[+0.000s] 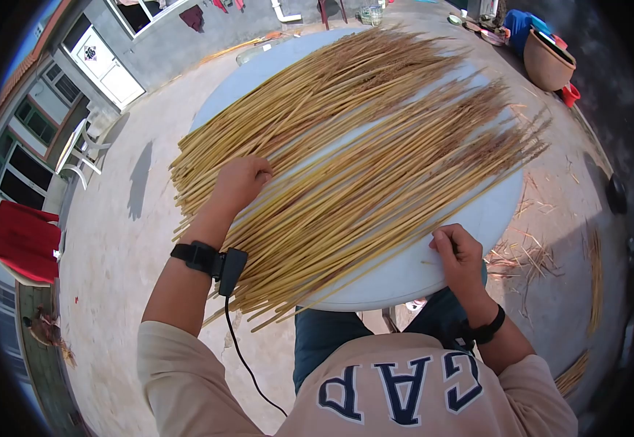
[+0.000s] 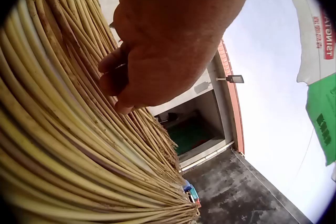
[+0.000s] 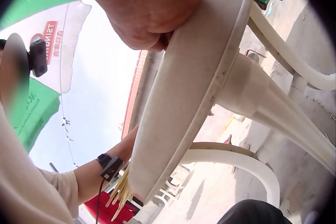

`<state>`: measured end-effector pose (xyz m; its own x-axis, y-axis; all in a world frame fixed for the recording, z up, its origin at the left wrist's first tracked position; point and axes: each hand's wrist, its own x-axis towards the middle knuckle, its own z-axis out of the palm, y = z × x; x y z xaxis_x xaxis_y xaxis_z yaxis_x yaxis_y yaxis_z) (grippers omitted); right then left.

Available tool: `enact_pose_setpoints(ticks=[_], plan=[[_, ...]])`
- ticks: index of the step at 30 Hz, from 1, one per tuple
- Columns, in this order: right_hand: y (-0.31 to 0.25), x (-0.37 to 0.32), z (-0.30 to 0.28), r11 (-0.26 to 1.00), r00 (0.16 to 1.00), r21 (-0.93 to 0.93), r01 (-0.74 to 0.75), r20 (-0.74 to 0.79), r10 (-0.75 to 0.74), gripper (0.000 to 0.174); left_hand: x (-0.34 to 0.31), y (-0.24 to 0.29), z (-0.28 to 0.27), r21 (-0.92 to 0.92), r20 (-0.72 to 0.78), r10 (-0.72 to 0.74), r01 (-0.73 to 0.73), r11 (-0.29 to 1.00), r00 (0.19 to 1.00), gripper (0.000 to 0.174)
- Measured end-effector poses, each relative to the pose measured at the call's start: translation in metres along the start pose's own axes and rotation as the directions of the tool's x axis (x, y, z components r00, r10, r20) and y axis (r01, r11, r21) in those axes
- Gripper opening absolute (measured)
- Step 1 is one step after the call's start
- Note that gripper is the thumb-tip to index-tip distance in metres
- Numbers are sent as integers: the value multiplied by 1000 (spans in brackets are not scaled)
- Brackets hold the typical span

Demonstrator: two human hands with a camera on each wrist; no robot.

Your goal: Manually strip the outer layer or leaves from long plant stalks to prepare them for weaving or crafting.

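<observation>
Two broad layers of long yellow stalks (image 1: 331, 211) with brown feathery tips lie across a round pale table (image 1: 397, 273). My left hand (image 1: 243, 180) is over the stalks near their cut ends. Its fingers are loosely curled, and in the left wrist view the left hand (image 2: 163, 61) shows nothing between them. At the near right part of the table, my right hand (image 1: 459, 255) has bent fingers, with the thumb close to the index finger. A short yellow bit shows by its thumb. I cannot tell whether the fingers pinch anything, as the right wrist view hides the fingertips.
Loose stalk scraps (image 1: 525, 255) litter the ground right of the table. A large clay pot (image 1: 548, 62) stands at the back right. A white chair (image 1: 80, 153) and a red cloth (image 1: 25, 240) are at the left. A cable (image 1: 240, 349) hangs from the left wrist camera.
</observation>
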<state>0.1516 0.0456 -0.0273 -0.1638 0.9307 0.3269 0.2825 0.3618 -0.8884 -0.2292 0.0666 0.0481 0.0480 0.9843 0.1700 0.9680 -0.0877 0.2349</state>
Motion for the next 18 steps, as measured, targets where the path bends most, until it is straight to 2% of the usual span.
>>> enact_pose_setpoints(ticks=[4,6,9,13,15,18], plan=[[-1,0,-1,1000,1000,9,18,-2,-18,8,24,8,22,3,-36,75,-75,997,996,11],[1,0,-1,999,1000,36,14,3,-15,7,26,18,32,174,0,-59,58,983,998,12],[2,1,-2,999,999,16,28,15,-29,6,33,13,42,264,11,-61,56,963,998,16],[0,2,-3,998,998,26,59,0,-59,6,35,16,36,234,36,-62,52,971,997,18],[-1,2,-3,998,998,20,66,-3,-66,6,36,18,28,108,127,-98,84,991,987,14],[-1,2,-3,997,998,25,68,-10,-68,6,35,18,29,133,164,-108,86,987,981,16]])
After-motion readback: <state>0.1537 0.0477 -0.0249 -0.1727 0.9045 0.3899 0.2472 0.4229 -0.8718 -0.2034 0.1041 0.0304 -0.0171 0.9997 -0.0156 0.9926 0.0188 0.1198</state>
